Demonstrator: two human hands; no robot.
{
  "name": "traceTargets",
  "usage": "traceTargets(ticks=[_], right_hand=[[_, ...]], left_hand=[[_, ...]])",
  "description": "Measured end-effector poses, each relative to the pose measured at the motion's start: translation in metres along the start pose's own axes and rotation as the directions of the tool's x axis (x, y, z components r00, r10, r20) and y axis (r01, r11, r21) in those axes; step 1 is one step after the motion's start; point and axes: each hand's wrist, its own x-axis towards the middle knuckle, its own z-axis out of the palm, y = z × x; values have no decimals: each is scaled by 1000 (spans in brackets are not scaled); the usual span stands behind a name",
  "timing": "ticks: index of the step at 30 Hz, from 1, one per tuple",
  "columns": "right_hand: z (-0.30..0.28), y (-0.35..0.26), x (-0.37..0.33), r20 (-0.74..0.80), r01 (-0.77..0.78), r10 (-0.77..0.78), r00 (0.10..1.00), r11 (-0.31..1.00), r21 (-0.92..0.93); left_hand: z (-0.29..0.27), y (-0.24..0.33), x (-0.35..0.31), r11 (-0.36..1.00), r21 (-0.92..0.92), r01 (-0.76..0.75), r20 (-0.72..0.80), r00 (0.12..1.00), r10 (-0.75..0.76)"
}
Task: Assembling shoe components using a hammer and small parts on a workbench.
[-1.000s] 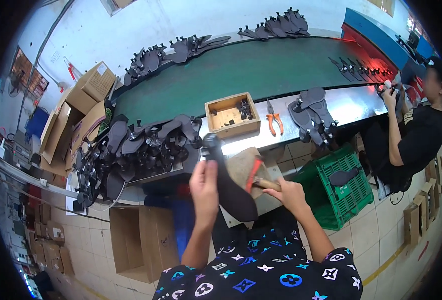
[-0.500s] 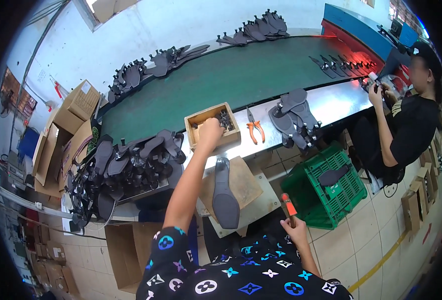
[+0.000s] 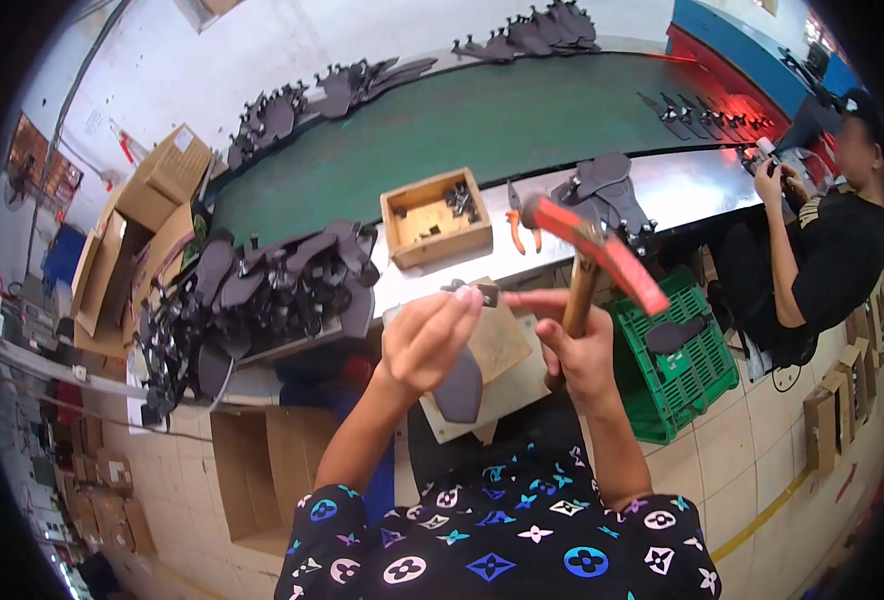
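Note:
My left hand (image 3: pixel 430 340) is pinched on a small dark piece (image 3: pixel 484 292) above the work block; its exact kind is hard to make out. In my right hand (image 3: pixel 584 362) is a hammer (image 3: pixel 602 255) with an orange-red head and wooden handle, held upright. The right index finger stretches toward the left fingertips. Beneath them, a dark shoe sole (image 3: pixel 458 388) lies on a wooden board (image 3: pixel 497 350), its heel end hidden by my left hand. Beyond the hands stands a wooden box (image 3: pixel 432 246) with small black pieces inside.
Piled dark heeled soles (image 3: pixel 262 290) cover the bench on the left. Orange-handled pliers (image 3: pixel 522 230) and more soles (image 3: pixel 607 190) lie along the metal edge. A green crate (image 3: pixel 687 370) stands at right, near a seated co-worker (image 3: pixel 832 240). A green conveyor belt (image 3: pixel 442 130) runs behind.
My left hand has come out of the wooden box to above the sole, pinching a small dark piece. My right hand has raised the hammer from low right to beside it.

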Motion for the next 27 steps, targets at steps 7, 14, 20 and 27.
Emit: traceTargets(ticks=[7, 14, 20, 27], right_hand=[[41, -13, 0, 38, -34, 34, 999, 999, 1], [39, 23, 10, 4, -77, 78, 997, 984, -161], [28, 51, 27, 38, -254, 263, 964, 953, -167], [18, 83, 86, 179, 6, 76, 981, 909, -417]], left_hand=[[-18, 21, -15, 973, -170, 158, -99, 979, -177], [1, 34, -40, 104, -710, 697, 316, 447, -837], [13, 6, -64, 402, -416, 816, 407, 562, -720], [69, -45, -116, 540, -211, 815, 479, 568, -670]])
